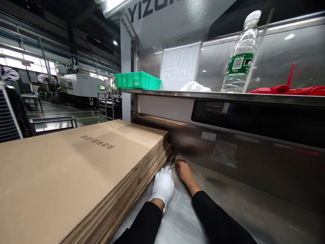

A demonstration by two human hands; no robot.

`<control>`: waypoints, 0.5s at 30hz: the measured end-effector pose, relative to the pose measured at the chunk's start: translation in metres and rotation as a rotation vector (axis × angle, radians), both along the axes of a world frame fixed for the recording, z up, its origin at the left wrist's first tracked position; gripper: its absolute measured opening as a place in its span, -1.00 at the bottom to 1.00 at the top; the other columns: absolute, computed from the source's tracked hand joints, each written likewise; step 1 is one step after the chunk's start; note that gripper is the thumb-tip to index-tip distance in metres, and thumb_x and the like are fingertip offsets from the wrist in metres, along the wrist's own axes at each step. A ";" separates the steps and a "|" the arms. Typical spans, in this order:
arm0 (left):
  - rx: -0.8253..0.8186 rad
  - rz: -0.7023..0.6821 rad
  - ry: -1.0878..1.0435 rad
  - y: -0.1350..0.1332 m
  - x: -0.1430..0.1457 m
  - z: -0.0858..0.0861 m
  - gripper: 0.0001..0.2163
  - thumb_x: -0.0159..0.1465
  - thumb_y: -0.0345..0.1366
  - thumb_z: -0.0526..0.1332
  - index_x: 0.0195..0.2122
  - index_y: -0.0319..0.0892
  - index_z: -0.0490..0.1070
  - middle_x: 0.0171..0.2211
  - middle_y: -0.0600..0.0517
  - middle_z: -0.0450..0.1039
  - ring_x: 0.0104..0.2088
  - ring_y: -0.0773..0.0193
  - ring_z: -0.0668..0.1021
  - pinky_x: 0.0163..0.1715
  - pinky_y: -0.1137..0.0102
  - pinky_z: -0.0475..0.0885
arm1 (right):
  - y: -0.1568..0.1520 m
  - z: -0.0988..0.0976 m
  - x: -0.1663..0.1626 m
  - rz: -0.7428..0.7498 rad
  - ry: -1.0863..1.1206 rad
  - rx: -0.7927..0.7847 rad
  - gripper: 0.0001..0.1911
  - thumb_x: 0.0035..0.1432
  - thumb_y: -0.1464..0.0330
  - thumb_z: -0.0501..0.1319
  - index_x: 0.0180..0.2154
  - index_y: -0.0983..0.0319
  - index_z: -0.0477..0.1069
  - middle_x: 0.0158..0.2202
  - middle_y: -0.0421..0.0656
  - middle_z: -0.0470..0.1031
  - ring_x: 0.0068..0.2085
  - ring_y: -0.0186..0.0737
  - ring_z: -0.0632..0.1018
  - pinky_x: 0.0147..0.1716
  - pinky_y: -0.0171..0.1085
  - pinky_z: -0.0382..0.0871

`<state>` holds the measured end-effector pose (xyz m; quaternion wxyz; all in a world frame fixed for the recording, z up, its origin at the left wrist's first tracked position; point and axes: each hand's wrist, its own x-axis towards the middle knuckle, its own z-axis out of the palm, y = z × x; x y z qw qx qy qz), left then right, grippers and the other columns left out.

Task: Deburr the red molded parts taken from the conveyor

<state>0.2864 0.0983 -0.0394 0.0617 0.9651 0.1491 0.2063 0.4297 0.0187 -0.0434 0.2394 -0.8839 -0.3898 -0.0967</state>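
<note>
My left hand [163, 185] wears a white glove and rests on the steel table [254, 210] against the edge of a tall stack of flattened cardboard sheets [76, 169]. My bare right hand [185, 172] lies just beside it, fingertips near the stack's far corner. A small dark thin object [172, 163] sits between the two hands' fingertips; which hand grips it I cannot tell. Both forearms are in black sleeves.
A steel shelf [228, 96] above carries a green plastic bin [137, 80], a white cloth [195, 87], a clear water bottle [241, 54] and red plastic parts [291, 88]. A paper sheet [179, 66] hangs behind. Factory machines stand at the far left.
</note>
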 end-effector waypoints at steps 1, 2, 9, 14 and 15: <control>0.004 -0.013 -0.001 0.001 0.001 0.000 -0.66 0.37 -0.33 0.14 0.16 -0.24 0.34 0.20 -0.16 0.35 0.19 0.03 0.40 0.15 0.04 0.33 | 0.000 0.001 0.000 0.011 0.001 0.002 -0.79 0.33 0.26 0.24 -0.09 0.25 0.45 -0.04 -0.11 0.49 -0.02 -0.12 0.52 0.00 -0.02 0.45; 0.008 -0.025 -0.002 0.002 0.002 0.000 -0.66 0.37 -0.33 0.14 0.16 -0.23 0.34 0.21 -0.16 0.34 0.19 0.03 0.40 0.15 0.05 0.32 | 0.000 0.001 0.000 0.019 0.003 0.004 -0.79 0.33 0.26 0.24 -0.10 0.25 0.45 -0.04 -0.11 0.49 -0.02 -0.12 0.52 0.00 -0.02 0.45; 0.005 -0.051 -0.015 0.005 0.013 -0.005 -0.63 0.38 -0.36 0.11 0.20 -0.23 0.32 0.25 -0.16 0.32 0.21 0.03 0.39 0.20 0.04 0.28 | 0.001 0.009 -0.008 0.060 0.006 0.024 -0.80 0.33 0.27 0.24 -0.11 0.26 0.46 -0.06 -0.11 0.50 -0.03 -0.13 0.53 -0.02 -0.03 0.46; -0.014 -0.059 -0.047 0.015 0.013 0.002 -0.65 0.37 -0.40 0.11 0.17 -0.24 0.37 0.22 -0.16 0.36 0.19 0.05 0.41 0.20 0.09 0.29 | -0.008 0.051 -0.039 0.139 -0.065 0.048 -0.72 0.33 0.24 0.23 0.00 0.23 0.41 0.04 -0.07 0.44 -0.01 -0.10 0.51 -0.01 0.00 0.46; -0.021 -0.079 -0.060 0.012 0.012 0.008 -0.67 0.37 -0.38 0.14 0.15 -0.22 0.38 0.20 -0.15 0.37 0.17 0.06 0.43 0.19 0.07 0.31 | -0.017 0.064 -0.051 0.162 -0.089 0.049 -0.70 0.34 0.24 0.22 0.03 0.23 0.40 0.06 -0.06 0.43 -0.01 -0.10 0.51 -0.02 -0.01 0.47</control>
